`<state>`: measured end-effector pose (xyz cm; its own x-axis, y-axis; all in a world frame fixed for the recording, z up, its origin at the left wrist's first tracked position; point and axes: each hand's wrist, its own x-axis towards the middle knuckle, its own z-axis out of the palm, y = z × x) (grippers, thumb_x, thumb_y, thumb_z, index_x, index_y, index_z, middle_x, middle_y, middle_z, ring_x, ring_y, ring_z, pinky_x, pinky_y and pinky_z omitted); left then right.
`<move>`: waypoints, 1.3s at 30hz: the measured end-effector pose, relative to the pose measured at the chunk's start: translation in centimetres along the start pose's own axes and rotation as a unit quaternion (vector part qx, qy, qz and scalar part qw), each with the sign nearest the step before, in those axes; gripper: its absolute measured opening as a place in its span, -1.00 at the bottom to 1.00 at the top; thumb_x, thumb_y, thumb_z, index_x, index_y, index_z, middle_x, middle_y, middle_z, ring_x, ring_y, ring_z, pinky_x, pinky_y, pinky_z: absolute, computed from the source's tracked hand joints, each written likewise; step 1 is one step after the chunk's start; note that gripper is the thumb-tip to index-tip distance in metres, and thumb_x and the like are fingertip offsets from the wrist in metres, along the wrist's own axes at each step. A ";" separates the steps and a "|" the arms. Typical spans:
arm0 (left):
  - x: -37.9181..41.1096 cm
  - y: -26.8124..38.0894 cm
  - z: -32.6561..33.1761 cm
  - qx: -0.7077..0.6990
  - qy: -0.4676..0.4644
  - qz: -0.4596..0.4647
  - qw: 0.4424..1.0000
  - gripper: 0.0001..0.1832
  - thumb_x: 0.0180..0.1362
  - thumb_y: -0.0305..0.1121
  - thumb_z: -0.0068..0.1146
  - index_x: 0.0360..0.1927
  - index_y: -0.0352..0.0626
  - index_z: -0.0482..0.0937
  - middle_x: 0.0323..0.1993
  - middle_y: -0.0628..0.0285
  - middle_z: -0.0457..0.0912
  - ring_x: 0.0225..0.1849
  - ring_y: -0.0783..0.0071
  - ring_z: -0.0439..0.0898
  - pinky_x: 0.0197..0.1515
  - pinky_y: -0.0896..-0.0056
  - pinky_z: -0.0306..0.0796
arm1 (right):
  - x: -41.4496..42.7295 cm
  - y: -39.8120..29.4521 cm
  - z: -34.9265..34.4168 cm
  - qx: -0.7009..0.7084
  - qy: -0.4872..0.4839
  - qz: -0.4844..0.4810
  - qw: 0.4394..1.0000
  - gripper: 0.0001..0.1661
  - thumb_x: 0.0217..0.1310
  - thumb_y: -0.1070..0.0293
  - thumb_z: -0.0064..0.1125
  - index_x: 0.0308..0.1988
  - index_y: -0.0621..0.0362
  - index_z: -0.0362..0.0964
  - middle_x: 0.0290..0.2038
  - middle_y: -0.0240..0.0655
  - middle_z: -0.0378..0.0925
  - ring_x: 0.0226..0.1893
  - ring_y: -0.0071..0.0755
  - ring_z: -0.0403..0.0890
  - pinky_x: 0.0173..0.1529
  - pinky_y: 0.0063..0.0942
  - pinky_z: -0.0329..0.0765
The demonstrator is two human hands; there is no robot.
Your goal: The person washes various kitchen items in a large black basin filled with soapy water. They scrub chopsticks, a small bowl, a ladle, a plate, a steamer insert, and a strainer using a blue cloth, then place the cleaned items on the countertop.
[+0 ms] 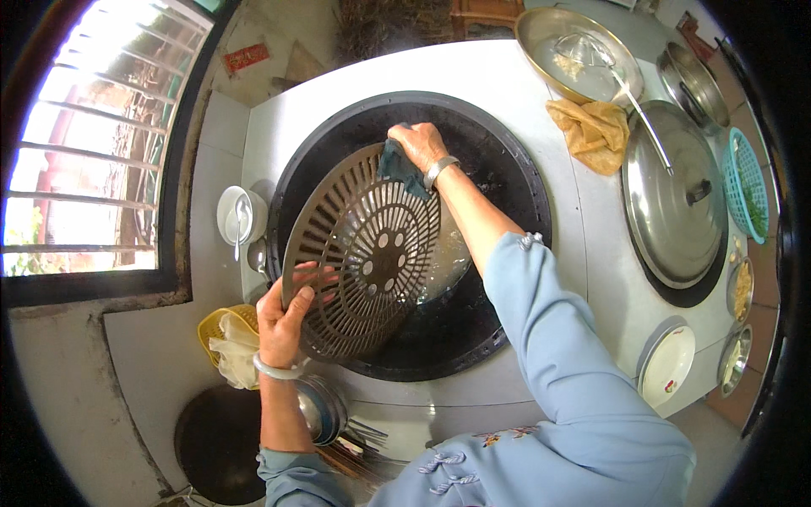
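Note:
A brown slotted plastic colander (388,263) is tilted over a large black wok (516,152) set in a white-tiled stove top. Cloudy liquid (451,256) shows in the wok beside it and glints through its slots. My left hand (283,323) grips the colander's near-left rim, thumb outside and fingers seen through the slots. At the far rim, my right hand (419,146) is closed around a dark teal cloth (405,174). The cloth lies against the rim and hides part of it.
A brass-coloured basin (532,54) holding a wire skimmer (580,51), a tan cloth (592,133) and a lidded wok (671,209) stand right. White plates (671,361) sit nearer. Leftward are a bowl with spoon (228,212), a yellow basket (212,326) and a barred window (89,158).

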<state>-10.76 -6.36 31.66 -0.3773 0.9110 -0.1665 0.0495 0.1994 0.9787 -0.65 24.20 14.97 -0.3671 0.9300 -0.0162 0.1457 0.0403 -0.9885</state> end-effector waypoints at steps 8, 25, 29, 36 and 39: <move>5.1 3.3 1.2 0.156 -0.126 -0.072 0.977 -0.74 0.26 -0.50 0.04 -0.01 -0.41 0.50 -0.15 0.14 0.65 -0.06 0.47 0.57 0.04 0.39 0.45 | -9.1 -14.2 2.8 -0.151 0.013 -0.282 0.948 -0.58 0.06 0.10 0.15 -0.66 0.20 0.44 -0.65 -0.06 0.50 -0.52 0.03 0.58 -0.28 -0.17 0.52; 1.9 1.5 1.1 0.048 -0.053 -0.004 0.997 -0.71 0.25 -0.56 0.01 0.04 -0.42 0.51 -0.15 0.15 0.66 -0.11 0.46 0.60 0.04 0.44 0.45 | 1.0 7.3 -1.8 -0.138 0.023 -0.135 0.981 -0.47 0.13 -0.03 0.02 -0.61 0.20 0.49 -0.68 0.00 0.44 -0.60 -0.04 0.55 -0.44 -0.18 0.45; 0.9 3.0 0.3 0.000 -0.060 -0.078 0.995 -0.62 0.26 -0.54 0.01 0.14 -0.44 0.42 -0.02 0.07 0.61 0.02 0.39 0.57 0.13 0.34 0.44 | -1.9 0.9 -1.3 -0.029 -0.006 0.006 1.000 -0.49 0.10 0.00 0.07 -0.58 0.27 0.48 -0.68 -0.14 0.46 -0.63 -0.40 0.48 -0.44 -0.31 0.40; 5.0 2.7 2.0 0.172 -0.126 -0.054 0.975 -0.72 0.28 -0.52 0.00 0.02 -0.44 0.49 -0.15 0.13 0.66 -0.12 0.45 0.61 0.02 0.38 0.48 | -9.3 -13.7 3.2 -0.131 0.055 -0.377 0.915 -0.58 0.07 0.12 0.16 -0.69 0.16 0.40 -0.67 -0.12 0.49 -0.57 0.01 0.56 -0.33 -0.16 0.49; 3.5 2.3 2.1 0.260 -0.105 -0.015 0.960 -0.75 0.27 -0.54 0.02 -0.01 -0.37 0.54 -0.21 0.19 0.70 -0.17 0.53 0.60 0.01 0.47 0.45 | -9.0 -13.0 2.9 -0.111 0.042 -0.441 0.890 -0.55 0.08 0.12 0.17 -0.70 0.17 0.36 -0.69 -0.11 0.46 -0.59 0.00 0.55 -0.35 -0.15 0.48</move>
<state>-10.04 -1.92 33.09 -0.1935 0.9441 -0.2670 0.5181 0.3294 0.7894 -1.93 14.19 27.56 -0.3610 0.5240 0.7715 0.0161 0.8306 -0.5566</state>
